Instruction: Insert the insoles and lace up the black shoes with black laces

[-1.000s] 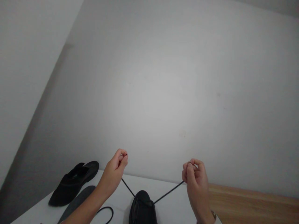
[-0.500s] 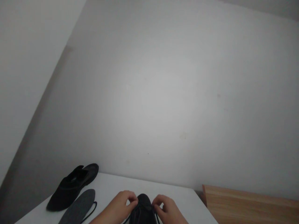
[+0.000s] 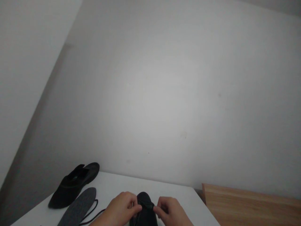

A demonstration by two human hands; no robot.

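A black shoe [image 3: 144, 216] lies at the bottom middle of the head view, its lower part cut off by the frame. My left hand [image 3: 123, 207] is closed in a pinch at the shoe's left side, on a thin black shoelace. Opposite it, my right hand [image 3: 172, 211] pinches the lace at the right edge of the shoe's upper. The fingertips hide most of the lace there. A loop of black cord [image 3: 95, 216] runs over the table to the left and passes behind my left forearm.
A grey insole [image 3: 78, 205] lies left of my left arm. Beyond it, a second black shoe [image 3: 68, 190] rests near the table's left edge. The white table [image 3: 117, 182] meets a grey wall [image 3: 150, 94]. A wooden board [image 3: 249, 205] stands at right.
Both hands keep their pinch beside the shoe, with fingers shifted slightly. More of the cord now shows left of my left forearm. The view has tilted a little.
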